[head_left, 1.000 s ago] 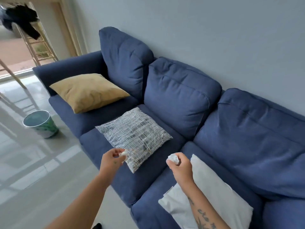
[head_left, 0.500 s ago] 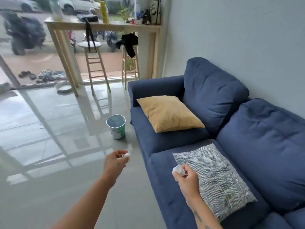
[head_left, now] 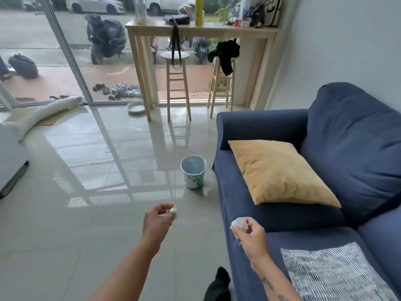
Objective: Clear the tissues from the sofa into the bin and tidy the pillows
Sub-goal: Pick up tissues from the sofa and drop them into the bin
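Observation:
My left hand [head_left: 159,221] pinches a small crumpled white tissue [head_left: 173,209] over the tiled floor. My right hand [head_left: 251,235] holds a second crumpled tissue [head_left: 238,223] at the front edge of the blue sofa [head_left: 271,216]. A small round bin [head_left: 193,171] with a green pattern stands on the floor beside the sofa's armrest, ahead of both hands. A mustard pillow [head_left: 280,172] lies flat on the far seat. A black-and-white striped pillow [head_left: 334,272] lies on the near seat, right of my right forearm.
A tall wooden table [head_left: 201,31] with two wooden stools [head_left: 176,83] stands by the glass door beyond the bin. A white bowl [head_left: 136,108] sits on the floor near the table leg. A white rolled item [head_left: 43,114] lies at the left. My dark-socked foot [head_left: 218,285] is below.
The view has swung left from the sofa seats toward the floor and bin. Both hands, each still holding a tissue, have moved off the striped pillow toward the bin.

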